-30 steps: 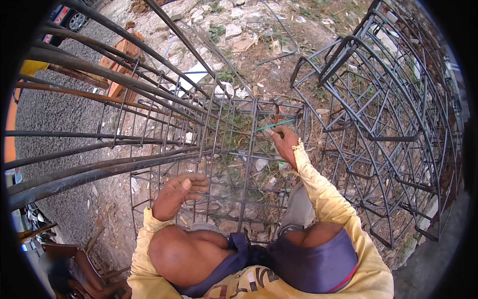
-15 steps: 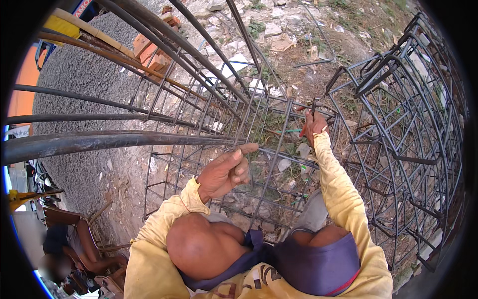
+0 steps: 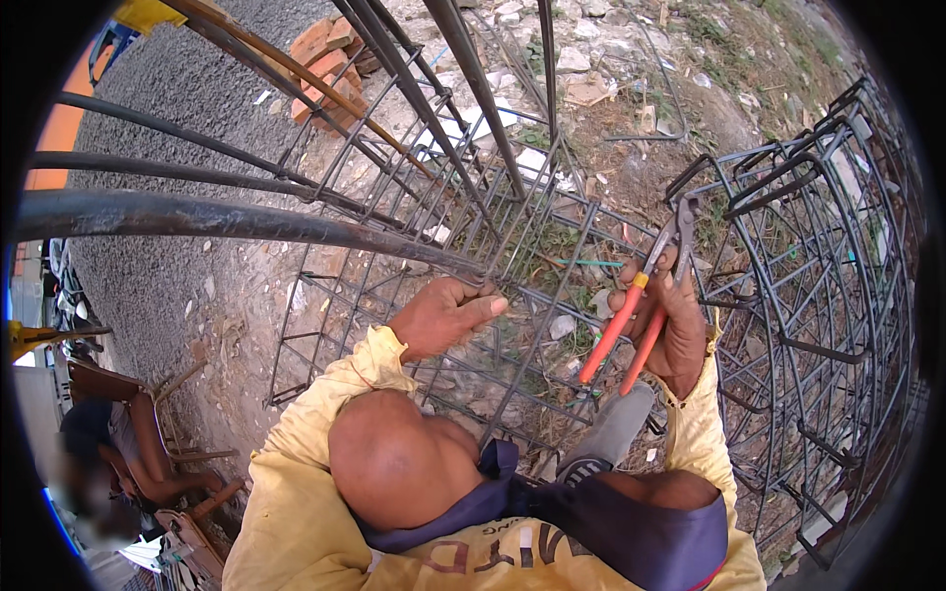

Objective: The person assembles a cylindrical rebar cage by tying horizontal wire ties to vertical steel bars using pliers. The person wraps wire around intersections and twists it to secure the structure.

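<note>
My left hand is closed against the lower end of a thick dark steel bar. Its thumb points right, and the curled fingertips are hidden, so what they hold does not show. In my right hand is a pair of pincers with red handles and a grey metal head, raised with the jaws upward. The handles stand apart, with fingers between and around them. Below both hands lies a rebar cage of thin crossing rods, with several long bars running off to the upper left.
More bent-rod cages stand close on the right. Red bricks are piled beyond the bars, beside grey gravel. Rubble and weeds cover the far ground. Another person sits at the lower left. My shoe is beneath the cage.
My right hand has drawn back toward me from the cage's far rods, turning the pincers upright. My left hand has folded its pointing index finger in. The whole view has shifted slightly.
</note>
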Action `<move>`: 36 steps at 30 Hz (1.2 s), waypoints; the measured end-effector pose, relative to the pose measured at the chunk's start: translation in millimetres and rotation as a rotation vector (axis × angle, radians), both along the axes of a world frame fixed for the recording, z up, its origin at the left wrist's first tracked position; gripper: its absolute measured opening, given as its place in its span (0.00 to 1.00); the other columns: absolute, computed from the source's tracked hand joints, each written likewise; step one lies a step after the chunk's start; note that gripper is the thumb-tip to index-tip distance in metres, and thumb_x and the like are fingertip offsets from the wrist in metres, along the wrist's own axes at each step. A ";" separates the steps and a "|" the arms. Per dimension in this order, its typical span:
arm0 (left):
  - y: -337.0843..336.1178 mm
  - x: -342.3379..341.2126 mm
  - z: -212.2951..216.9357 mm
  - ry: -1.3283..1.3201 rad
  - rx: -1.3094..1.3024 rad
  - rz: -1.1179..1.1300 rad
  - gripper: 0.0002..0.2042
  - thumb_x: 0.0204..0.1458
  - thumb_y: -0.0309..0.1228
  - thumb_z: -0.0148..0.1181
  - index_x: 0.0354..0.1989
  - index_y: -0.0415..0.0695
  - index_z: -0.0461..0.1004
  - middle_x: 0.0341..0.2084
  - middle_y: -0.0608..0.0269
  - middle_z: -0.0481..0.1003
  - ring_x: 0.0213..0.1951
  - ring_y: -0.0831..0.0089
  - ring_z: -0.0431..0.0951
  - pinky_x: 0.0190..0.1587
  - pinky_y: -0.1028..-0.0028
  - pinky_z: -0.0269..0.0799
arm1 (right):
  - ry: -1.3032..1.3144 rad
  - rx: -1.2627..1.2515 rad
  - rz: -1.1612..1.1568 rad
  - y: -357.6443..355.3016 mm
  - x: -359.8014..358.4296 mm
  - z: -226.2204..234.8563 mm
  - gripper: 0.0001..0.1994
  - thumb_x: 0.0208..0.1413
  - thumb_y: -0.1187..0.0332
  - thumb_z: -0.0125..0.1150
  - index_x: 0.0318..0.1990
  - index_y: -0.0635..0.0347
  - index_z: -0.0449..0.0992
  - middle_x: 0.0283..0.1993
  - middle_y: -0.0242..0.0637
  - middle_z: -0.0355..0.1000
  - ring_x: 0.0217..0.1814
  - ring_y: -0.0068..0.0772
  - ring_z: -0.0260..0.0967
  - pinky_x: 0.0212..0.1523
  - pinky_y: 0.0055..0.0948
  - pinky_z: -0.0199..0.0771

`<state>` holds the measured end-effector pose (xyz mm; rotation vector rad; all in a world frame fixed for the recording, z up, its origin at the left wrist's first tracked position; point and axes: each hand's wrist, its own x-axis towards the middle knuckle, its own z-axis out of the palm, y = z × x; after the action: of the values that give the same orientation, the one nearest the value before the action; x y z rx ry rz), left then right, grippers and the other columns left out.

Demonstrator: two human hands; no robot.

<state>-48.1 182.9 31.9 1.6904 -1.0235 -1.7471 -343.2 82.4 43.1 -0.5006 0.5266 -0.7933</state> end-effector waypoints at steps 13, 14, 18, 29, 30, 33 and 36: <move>12.8 -1.3 4.4 0.226 -0.019 0.165 0.20 0.61 0.43 0.59 0.44 0.33 0.79 0.20 0.70 0.66 0.22 0.82 0.64 0.27 0.79 0.60 | 0.608 -0.529 0.651 56.3 33.7 -35.1 0.20 0.63 0.73 0.54 0.62 0.55 0.64 0.48 0.35 0.66 0.35 0.24 0.71 0.32 0.26 0.74; 12.9 -0.6 3.2 0.236 -0.012 0.167 0.20 0.61 0.43 0.59 0.44 0.33 0.79 0.20 0.70 0.67 0.23 0.81 0.64 0.27 0.79 0.60 | 0.616 -0.556 0.649 56.8 35.2 -35.8 0.19 0.63 0.73 0.54 0.61 0.55 0.65 0.46 0.35 0.66 0.34 0.24 0.69 0.33 0.26 0.72; 12.9 1.9 1.3 0.194 -0.022 0.142 0.20 0.60 0.43 0.59 0.43 0.34 0.79 0.21 0.70 0.68 0.23 0.82 0.65 0.27 0.79 0.61 | 0.602 -0.339 0.667 59.1 44.1 -23.0 0.17 0.61 0.75 0.53 0.57 0.56 0.67 0.42 0.36 0.67 0.39 0.27 0.64 0.45 0.28 0.67; 12.6 2.7 2.6 0.262 -0.010 0.146 0.19 0.59 0.43 0.61 0.41 0.34 0.80 0.22 0.70 0.69 0.23 0.83 0.66 0.26 0.80 0.60 | 0.941 -0.835 0.570 63.2 52.6 -12.7 0.13 0.61 0.69 0.59 0.49 0.61 0.66 0.36 0.44 0.71 0.37 0.44 0.72 0.39 0.39 0.71; 12.9 3.1 2.4 0.252 -0.008 0.143 0.19 0.59 0.43 0.61 0.41 0.34 0.80 0.22 0.70 0.69 0.23 0.83 0.66 0.26 0.80 0.60 | 0.967 -0.774 0.552 64.3 54.8 -8.1 0.14 0.60 0.67 0.61 0.49 0.62 0.67 0.35 0.44 0.71 0.37 0.44 0.73 0.39 0.40 0.71; 12.0 2.1 3.3 0.234 -0.012 0.134 0.19 0.59 0.43 0.61 0.41 0.34 0.80 0.23 0.70 0.69 0.23 0.83 0.66 0.27 0.80 0.61 | 1.047 -0.616 0.617 64.4 56.5 -3.5 0.17 0.57 0.64 0.64 0.49 0.63 0.68 0.32 0.43 0.71 0.35 0.42 0.73 0.39 0.40 0.71; 10.2 -1.1 5.7 0.225 -0.020 0.135 0.19 0.59 0.43 0.61 0.41 0.34 0.80 0.23 0.70 0.69 0.24 0.82 0.66 0.27 0.80 0.61 | 1.079 -0.487 0.839 57.4 51.7 -3.9 0.19 0.55 0.61 0.66 0.48 0.63 0.70 0.32 0.42 0.71 0.35 0.38 0.72 0.39 0.38 0.71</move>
<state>-49.2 193.2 37.5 1.4744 -0.8053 -1.7848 -291.5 139.9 39.2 -1.5052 1.0066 0.2505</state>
